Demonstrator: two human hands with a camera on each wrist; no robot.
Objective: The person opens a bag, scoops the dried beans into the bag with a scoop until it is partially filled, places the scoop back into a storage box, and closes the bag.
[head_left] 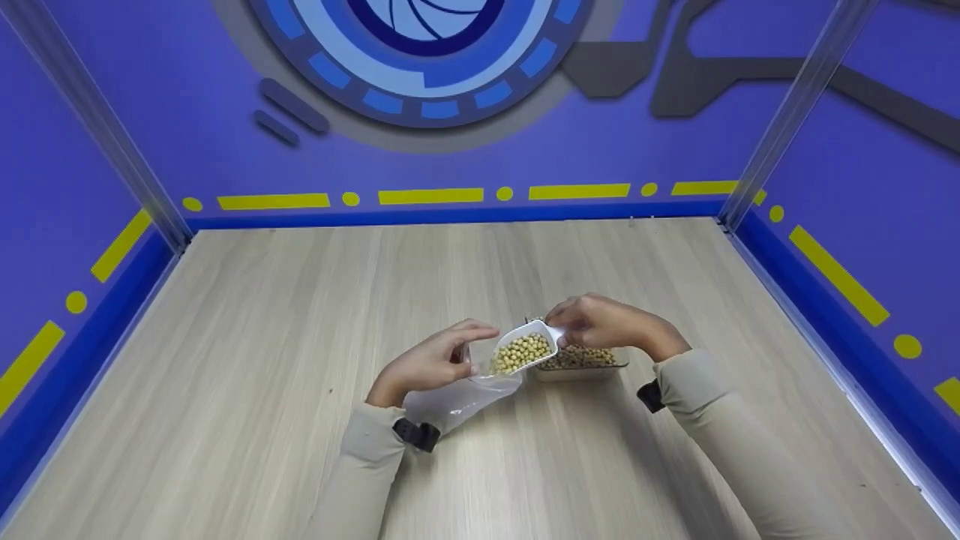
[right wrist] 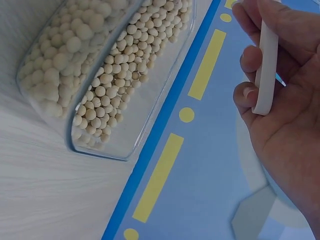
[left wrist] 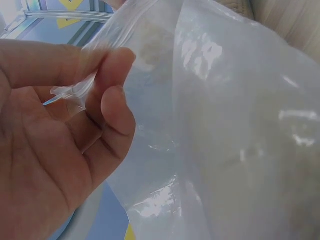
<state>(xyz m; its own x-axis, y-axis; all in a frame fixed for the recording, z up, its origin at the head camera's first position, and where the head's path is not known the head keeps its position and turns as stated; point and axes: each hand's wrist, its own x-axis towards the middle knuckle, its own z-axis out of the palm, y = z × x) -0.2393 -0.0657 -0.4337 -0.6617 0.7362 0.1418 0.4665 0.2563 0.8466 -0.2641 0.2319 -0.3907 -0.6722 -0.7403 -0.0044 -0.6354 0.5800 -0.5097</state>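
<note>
Our left hand pinches a plastic bag. Our right hand grips a scoop of soybeans, a container near it.

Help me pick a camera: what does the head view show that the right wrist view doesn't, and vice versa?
Head only: the left hand, the clear bag it holds, and the bowl of the white scoop, holding pale beans.

Right wrist only: the palm of the right hand and the free end of the handle.

Both: the right hand gripping that handle, the container of beans, the table, and the blue wall with yellow marks.
</note>
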